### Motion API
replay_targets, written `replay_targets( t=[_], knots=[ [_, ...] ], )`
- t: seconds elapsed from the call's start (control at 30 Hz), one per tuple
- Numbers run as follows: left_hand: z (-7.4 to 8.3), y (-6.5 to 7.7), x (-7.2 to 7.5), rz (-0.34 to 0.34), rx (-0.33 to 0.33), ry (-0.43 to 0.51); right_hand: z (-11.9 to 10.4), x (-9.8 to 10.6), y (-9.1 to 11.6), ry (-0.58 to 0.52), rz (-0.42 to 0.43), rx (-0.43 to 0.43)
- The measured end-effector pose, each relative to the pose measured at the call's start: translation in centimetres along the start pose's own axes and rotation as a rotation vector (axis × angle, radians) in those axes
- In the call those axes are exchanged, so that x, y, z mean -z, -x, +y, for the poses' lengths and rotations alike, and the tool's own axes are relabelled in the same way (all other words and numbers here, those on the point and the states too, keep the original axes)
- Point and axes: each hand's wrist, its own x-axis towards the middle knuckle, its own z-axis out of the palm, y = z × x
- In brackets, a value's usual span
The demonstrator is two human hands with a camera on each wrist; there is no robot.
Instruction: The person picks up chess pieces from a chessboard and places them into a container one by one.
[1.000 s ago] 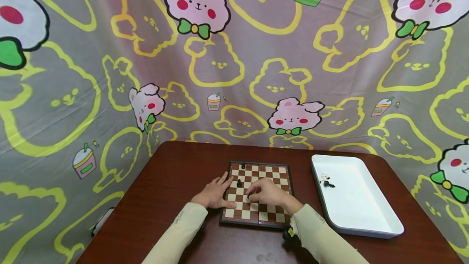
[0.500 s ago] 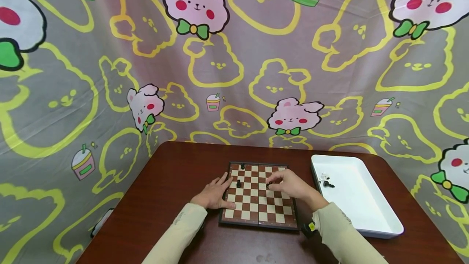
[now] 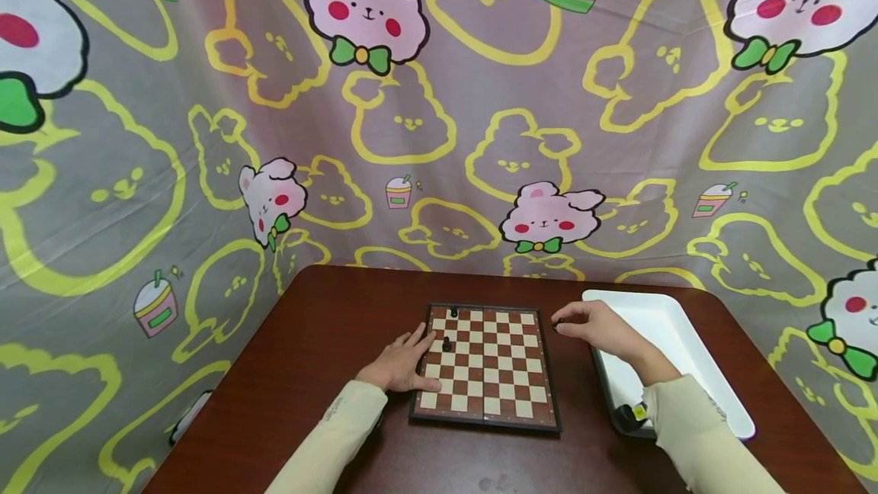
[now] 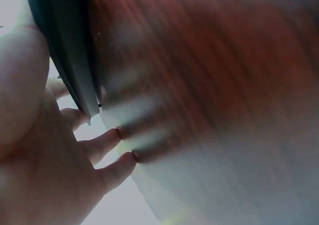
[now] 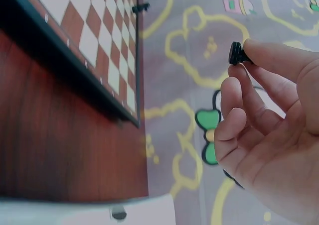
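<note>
My right hand pinches a small black chess piece between thumb and fingertips, its round base pointing outward in the right wrist view. That hand is raised over the gap between the chessboard and the white tray, overlapping the tray's left rim. My left hand rests at the board's left edge with fingers spread, the thumb lying over the squares. In the left wrist view, its fingertips touch the wooden table beside the board's dark side. Two black chess pieces stand on the board: one nearer, one at the far edge.
The white tray stands right of the board, partly covered by my right arm. A dark piece shows inside it in the right wrist view. A patterned cloth hangs behind the brown table.
My right hand has carried the black chess piece from the middle of the board rightward, past the board's edge to beside the tray. The left hand has stayed in place.
</note>
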Motion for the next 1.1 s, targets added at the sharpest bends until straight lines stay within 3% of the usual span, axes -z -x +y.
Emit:
replay_targets(
  t=[0.2, 0.57, 1.1],
  knots=[
    [0.1, 0.0, 0.0, -0.003, 0.002, 0.003, 1.7, 1.8, 1.0, -0.012, 0.017, -0.048],
    [0.5, 0.2, 0.2, 0.005, 0.016, -0.018, 4.2, 4.0, 2.8, -0.034, 0.042, -0.032],
    [0.3, 0.1, 0.3, 0.001, 0.008, -0.013, 5.9, 5.2, 3.8, 0.044, 0.053, -0.093]
  ],
)
